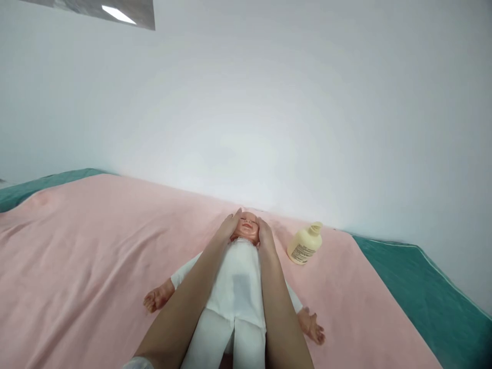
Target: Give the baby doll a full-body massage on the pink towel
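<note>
A baby doll with a white cloth body lies on its back, its plastic arms spread to both sides. My left hand rests flat along the left side of the doll's head, fingers stretched toward the top of it. Against the right side of the head lies my right hand, its fingers also extended. Both palms touch the head without gripping it. My forearms run along the doll's body and partly cover its arms.
Right of the doll a pale yellow pump bottle stands slightly tilted on a pink sheet. Green cloth shows beyond the sheet at both sides. A white wall rises directly behind.
</note>
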`<state>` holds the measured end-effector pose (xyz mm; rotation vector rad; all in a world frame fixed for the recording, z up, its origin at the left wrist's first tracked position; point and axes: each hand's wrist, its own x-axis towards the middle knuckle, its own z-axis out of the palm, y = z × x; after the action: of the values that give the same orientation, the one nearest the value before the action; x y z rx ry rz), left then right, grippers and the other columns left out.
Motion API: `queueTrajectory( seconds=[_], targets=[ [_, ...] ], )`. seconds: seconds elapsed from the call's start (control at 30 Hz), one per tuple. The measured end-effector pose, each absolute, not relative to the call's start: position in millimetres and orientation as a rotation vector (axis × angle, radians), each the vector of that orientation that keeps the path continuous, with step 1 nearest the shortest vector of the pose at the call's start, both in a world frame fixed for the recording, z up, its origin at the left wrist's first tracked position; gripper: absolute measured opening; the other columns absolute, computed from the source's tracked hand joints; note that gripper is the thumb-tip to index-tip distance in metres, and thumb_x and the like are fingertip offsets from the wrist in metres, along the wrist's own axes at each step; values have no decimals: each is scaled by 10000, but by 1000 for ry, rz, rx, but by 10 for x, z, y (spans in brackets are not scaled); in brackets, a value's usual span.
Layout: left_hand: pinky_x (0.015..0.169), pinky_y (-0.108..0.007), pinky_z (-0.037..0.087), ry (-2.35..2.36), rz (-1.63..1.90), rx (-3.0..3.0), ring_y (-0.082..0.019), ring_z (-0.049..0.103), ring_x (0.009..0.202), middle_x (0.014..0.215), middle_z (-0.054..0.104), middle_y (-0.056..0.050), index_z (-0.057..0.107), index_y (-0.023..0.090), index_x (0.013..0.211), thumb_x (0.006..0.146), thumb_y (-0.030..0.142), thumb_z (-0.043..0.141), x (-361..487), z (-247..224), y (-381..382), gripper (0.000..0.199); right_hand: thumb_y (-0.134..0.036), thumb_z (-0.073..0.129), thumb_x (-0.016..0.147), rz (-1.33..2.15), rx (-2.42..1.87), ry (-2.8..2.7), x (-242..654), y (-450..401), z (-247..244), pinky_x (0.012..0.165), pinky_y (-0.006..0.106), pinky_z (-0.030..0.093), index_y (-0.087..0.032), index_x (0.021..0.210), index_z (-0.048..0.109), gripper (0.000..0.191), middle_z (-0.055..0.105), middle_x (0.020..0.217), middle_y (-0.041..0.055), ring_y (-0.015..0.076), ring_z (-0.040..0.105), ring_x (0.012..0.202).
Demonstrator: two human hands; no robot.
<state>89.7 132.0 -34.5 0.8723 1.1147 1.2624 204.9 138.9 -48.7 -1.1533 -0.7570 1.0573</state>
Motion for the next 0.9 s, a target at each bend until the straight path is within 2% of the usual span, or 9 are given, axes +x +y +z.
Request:
queueTrajectory(
  seconds=[0.13,0.23,0.4,0.5,0.6,0.8,0.9],
  targets=[
    [773,-359,531,1083,1149,844,-295,691,899,844,729,-145,667,155,852,814,645,547,959,-383,1431,506,-458,643,676,1082,-1129,-765,2068,1448,-570,628,324,557,-182,797,653,302,721,751,44,234,689,742],
    [787,-348,531,1131,1232,813,-279,685,923,928,719,-144,638,151,912,806,635,573,973,-427,1456,500,-469,651,674,1075,-1120,-726,2058,1444,-614,648,329,567,-190,880,643,347,729,818,45,235,694,792],
    [816,-346,529,1177,1310,813,-259,663,977,1131,648,-169,557,137,1045,800,473,667,982,-490,1434,430,-446,720,636,1062,-1124,-669,2032,1427,-646,686,317,571,-197,928,632,394,721,895,48,239,689,859],
    [820,-337,527,1172,1294,836,-251,654,997,1159,634,-161,524,149,1110,788,378,694,972,-530,1429,430,-411,779,591,1055,-1139,-648,2047,1414,-670,718,307,569,-197,957,630,450,709,965,57,241,678,910],
    [799,-348,532,1188,1270,844,-265,652,992,1169,624,-158,521,164,1126,762,363,713,956,-571,1437,457,-396,807,564,1048,-1154,-644,2066,1406,-701,718,313,572,-199,981,628,494,696,1007,66,243,674,919],
    [812,-356,528,1196,1278,838,-263,650,992,1163,620,-146,536,178,1090,771,367,694,964,-638,1476,403,-363,764,588,1039,-1164,-610,2063,1409,-719,724,310,574,-208,954,629,420,691,1000,57,233,671,921],
    [842,-339,520,1184,1303,830,-244,640,1012,1137,630,-133,546,180,1058,810,342,649,974,-671,1509,314,-387,725,620,1064,-1157,-594,2062,1415,-724,706,320,575,-219,956,638,385,703,966,48,236,676,901]
  ],
)
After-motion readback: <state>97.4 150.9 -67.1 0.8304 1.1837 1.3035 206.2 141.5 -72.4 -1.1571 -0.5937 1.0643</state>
